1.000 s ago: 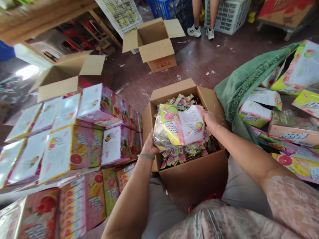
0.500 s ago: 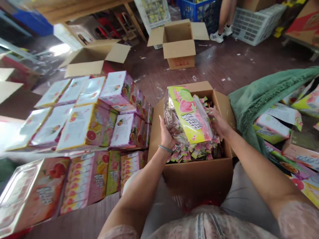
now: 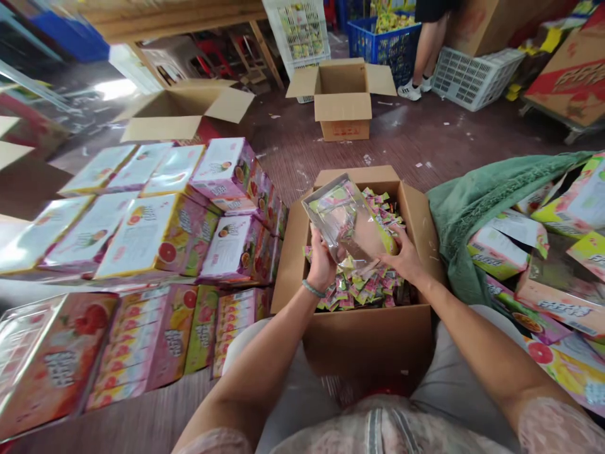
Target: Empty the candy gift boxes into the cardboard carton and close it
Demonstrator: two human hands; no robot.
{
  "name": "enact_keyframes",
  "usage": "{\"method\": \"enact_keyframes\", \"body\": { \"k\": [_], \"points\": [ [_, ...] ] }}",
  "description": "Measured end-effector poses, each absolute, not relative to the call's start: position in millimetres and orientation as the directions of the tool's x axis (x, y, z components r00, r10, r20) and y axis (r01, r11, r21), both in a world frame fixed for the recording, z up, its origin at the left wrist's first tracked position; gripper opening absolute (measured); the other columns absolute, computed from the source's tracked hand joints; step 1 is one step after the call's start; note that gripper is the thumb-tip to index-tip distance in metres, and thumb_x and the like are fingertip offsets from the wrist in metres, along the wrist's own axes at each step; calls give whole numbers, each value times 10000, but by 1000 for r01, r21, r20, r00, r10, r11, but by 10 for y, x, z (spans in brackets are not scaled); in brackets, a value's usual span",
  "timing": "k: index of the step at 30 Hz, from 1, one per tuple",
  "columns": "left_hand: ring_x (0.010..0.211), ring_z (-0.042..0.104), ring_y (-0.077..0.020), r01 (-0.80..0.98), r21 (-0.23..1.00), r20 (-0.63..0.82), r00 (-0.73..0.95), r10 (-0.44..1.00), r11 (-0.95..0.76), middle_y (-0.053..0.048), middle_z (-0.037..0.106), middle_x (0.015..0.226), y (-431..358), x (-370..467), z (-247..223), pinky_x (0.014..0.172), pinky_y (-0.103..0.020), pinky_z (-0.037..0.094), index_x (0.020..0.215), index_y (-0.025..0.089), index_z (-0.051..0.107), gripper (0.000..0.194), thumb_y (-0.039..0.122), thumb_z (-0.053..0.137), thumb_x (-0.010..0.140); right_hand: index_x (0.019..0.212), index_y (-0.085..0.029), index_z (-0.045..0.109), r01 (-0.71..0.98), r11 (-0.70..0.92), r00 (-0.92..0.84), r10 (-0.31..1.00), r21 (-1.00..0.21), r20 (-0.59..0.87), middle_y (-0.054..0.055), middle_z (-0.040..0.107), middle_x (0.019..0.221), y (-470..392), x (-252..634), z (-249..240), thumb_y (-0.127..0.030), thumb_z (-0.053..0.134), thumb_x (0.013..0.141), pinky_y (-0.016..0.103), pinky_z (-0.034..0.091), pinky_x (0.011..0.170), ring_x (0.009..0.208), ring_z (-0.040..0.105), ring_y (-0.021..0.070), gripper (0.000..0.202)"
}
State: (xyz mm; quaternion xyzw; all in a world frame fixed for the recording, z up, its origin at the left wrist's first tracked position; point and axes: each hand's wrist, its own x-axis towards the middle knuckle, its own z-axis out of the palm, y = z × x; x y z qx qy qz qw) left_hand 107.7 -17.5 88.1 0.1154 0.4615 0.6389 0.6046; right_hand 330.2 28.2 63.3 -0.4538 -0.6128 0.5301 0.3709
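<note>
Between my two hands is a printed display box (image 3: 352,221) with a clear plastic window, tilted so that the window faces up toward me. My left hand (image 3: 322,261) grips its left lower side, fingers partly hidden under it. My right hand (image 3: 404,255) holds its right lower corner, thumb on the window. Below it stands an open cardboard carton (image 3: 368,340) between my knees. Many small pink and green sachets (image 3: 354,293) fill the carton. Inside the display box little shows through the shiny window.
Stacked fruit-printed boxes (image 3: 137,233) stand at my left. A green sack (image 3: 466,221) with loose printed boxes (image 3: 501,246) lies at my right. Ahead are open cartons (image 3: 343,107), a blue crate (image 3: 378,50), a grey crate (image 3: 472,79) and a person's legs (image 3: 426,53).
The display box has turned over in my hands: its printed yellow-green face showed before, now its clear window does. My right hand has moved down to its lower right corner.
</note>
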Motion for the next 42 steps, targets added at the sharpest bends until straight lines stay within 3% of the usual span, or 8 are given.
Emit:
{"method": "enact_keyframes", "body": {
  "k": [5,8,18,22,27,31,36,42],
  "points": [
    [656,682,-174,-503,864,-286,-540,791,-31,-52,707,744,-151,582,991,586,-251,532,925,220,714,702,849,405,964,1501,-278,548,261,390,-437,863,-883,252,126,600,1534,327,3593,902,-424,896,771,510,478,1214,1396,599,315,822],
    [987,767,-239,-504,861,-174,-416,893,-67,-81,799,1025,-163,629,1022,819,-314,617,1160,241,748,574,737,519,988,1518,-304,580,341,511,-531,797,-789,287,119,636,1504,425,3719,948,-487,918,775,577,453,1218,1383,598,357,836],
    [1240,710,-343,-441,897,-160,-367,917,-20,-144,768,1223,-7,604,871,1014,-447,601,1334,237,726,784,857,458,936,1517,-328,603,498,583,-357,812,-642,461,130,637,1434,496,3677,1050,-716,841,813,633,430,1230,1354,565,386,838],
    [1412,598,-343,15,997,-54,-486,872,70,-146,584,1574,-196,722,659,1190,-512,470,1620,320,482,899,840,573,892,1595,-312,509,551,521,-171,835,-652,522,153,551,1527,514,3727,1107,-717,723,917,626,406,1252,1430,507,383,819],
    [1660,145,-526,820,529,-66,298,952,-220,-217,243,1801,-556,1111,167,1317,-714,34,1622,260,543,1161,651,958,610,1676,-295,357,577,393,17,871,-716,492,159,469,1623,529,3843,1119,-739,600,987,598,387,1267,1519,436,369,855],
    [1673,89,-518,954,166,-222,283,933,-250,-255,141,1813,-271,1227,-132,1292,-754,26,1683,251,447,1133,528,943,702,1696,-290,296,601,317,20,912,-734,410,143,420,1684,502,3940,1166,-791,592,970,587,371,1278,1565,373,374,930],
    [1639,175,-549,985,170,-324,90,942,-35,-323,159,1786,341,1450,-264,1208,-731,324,1689,172,419,1117,736,776,794,1683,-267,311,600,281,81,910,-749,406,144,446,1669,487,4016,1239,-792,657,934,547,392,1268,1527,424,350,978],
    [1557,331,-566,933,155,-497,357,791,-323,-273,425,1689,-22,1984,-441,1155,-803,311,1579,252,604,806,673,625,893,1658,-358,395,780,87,183,916,-620,358,57,519,1615,449,3977,1372,-668,734,951,464,473,1228,1472,493,291,843]
  ]
}}
